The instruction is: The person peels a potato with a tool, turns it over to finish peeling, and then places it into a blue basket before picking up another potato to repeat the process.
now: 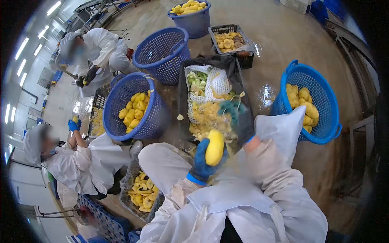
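White apron nearest. Blue-gloved left hand has fingers clamped on a smooth, yellow, oblong fruit, held tilted near upright at the near end of a black-lined crate. Dark-gloved right hand is just beyond and right of the fruit, above pale peelings in that crate; motion blur, can't tell if its fingers are apart or together. Round blue perforated plastic basket to the right holds yellow fruits; violet-blue perforated basket to the left holds more. Farthest: heaped blue tub.
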A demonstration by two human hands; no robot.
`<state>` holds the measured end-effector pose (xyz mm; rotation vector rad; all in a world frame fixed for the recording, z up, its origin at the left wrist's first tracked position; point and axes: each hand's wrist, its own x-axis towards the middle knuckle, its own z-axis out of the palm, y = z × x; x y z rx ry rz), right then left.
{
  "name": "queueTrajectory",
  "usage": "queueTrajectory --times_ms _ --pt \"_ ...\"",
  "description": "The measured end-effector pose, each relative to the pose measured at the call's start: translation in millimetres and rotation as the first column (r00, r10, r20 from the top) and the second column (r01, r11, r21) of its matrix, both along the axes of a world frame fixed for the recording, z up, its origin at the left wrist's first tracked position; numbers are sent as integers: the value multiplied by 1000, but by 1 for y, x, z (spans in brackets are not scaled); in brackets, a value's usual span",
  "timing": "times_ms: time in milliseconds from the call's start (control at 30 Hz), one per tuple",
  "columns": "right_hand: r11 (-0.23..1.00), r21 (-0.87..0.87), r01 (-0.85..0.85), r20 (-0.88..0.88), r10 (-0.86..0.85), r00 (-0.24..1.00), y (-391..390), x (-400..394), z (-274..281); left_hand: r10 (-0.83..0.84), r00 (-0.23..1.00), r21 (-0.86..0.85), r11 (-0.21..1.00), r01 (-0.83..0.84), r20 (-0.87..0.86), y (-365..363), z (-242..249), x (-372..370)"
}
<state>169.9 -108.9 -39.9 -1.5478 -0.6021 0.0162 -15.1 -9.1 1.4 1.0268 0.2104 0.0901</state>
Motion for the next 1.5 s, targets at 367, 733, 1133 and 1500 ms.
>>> queueTrajectory --times_ms 367,733,1133,1500 --pt "944 327 -53 -369 179 912 -14 -11 47 -50 995 -147 988 37 -84 20 -65 -6" --pt "980 151 -127 -112 145 983 2 -29 44 -95 983 -707 706 -43 -154 9 -8 3" --pt "855 512 87 -472 195 860 -9 -15 44 -31 991 38 999 26 127 8 -1 9" --pt "843 537 -30 -345 252 904 2 -25 24 -114 993 -742 669 47 -41 17 -26 5"
